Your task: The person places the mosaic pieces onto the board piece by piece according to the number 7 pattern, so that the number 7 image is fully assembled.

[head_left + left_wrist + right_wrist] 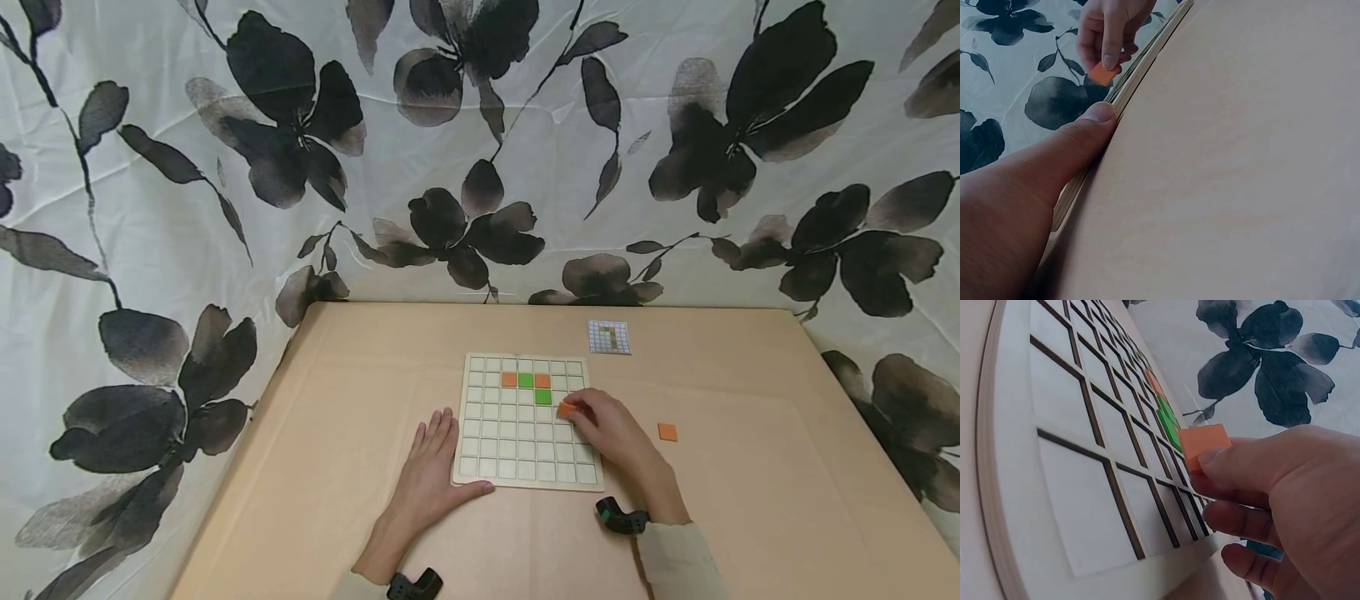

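A pale grid board lies on the table, with orange and green square tiles in a few of its upper cells, among them a green tile. Between thumb and fingers my right hand pinches an orange tile, held over the right part of the grid. The right wrist view shows this tile tilted above the cells. My left hand lies along the board's lower left corner, fingers extended and thumb against the front edge. In the left wrist view the thumb touches the board's side.
Another orange tile lies on the table to the right of the board. A small card with a printed grid pattern lies behind the board. Floral cloth hangs behind the table and along its sides.
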`<state>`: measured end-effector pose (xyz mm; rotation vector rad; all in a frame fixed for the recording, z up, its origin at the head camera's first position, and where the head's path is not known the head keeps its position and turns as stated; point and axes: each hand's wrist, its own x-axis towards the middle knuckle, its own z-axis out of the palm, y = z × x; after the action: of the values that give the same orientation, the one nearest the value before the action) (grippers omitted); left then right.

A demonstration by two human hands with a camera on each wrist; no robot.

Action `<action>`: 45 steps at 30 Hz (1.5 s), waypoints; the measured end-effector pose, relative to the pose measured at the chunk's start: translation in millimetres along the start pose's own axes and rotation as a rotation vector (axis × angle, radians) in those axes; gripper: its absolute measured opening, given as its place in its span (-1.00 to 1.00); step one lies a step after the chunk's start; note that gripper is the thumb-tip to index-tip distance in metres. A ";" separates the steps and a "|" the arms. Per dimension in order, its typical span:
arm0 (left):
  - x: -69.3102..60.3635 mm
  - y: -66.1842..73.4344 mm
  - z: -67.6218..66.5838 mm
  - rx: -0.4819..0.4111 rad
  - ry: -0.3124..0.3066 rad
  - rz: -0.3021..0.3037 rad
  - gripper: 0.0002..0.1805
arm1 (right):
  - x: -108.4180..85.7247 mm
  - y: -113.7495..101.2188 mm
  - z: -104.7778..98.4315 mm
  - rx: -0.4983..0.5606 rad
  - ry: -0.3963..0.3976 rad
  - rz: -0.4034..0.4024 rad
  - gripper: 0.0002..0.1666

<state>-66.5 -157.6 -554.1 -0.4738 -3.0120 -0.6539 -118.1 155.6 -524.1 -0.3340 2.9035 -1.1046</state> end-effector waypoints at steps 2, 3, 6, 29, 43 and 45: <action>-0.1 0.2 -0.2 -0.005 0.006 0.007 0.33 | 1.3 -0.9 1.2 0.002 -0.004 0.003 -0.74; -0.2 0.3 -0.3 -0.006 0.009 0.010 0.33 | 1.9 -1.3 1.8 0.005 -0.006 0.005 -0.74; -0.5 0.9 -1.1 -0.014 0.019 0.020 0.32 | 3.9 -2.5 3.0 0.017 -0.014 0.014 -0.76; 0.0 3.3 -2.4 -0.001 0.008 0.012 0.32 | 9.7 -11.9 14.9 0.018 -0.018 0.028 -0.79; 0.2 4.3 -3.3 0.000 0.009 0.005 0.32 | 10.1 -13.7 18.7 -0.028 0.000 -0.006 -0.78; 0.2 4.3 -3.2 0.001 0.009 0.005 0.32 | 10.2 -14.0 18.9 -0.036 0.004 -0.009 -0.78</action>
<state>-65.5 -155.1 -549.5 -0.4771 -3.0012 -0.6523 -123.6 130.9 -528.5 -0.3466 2.9312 -1.0569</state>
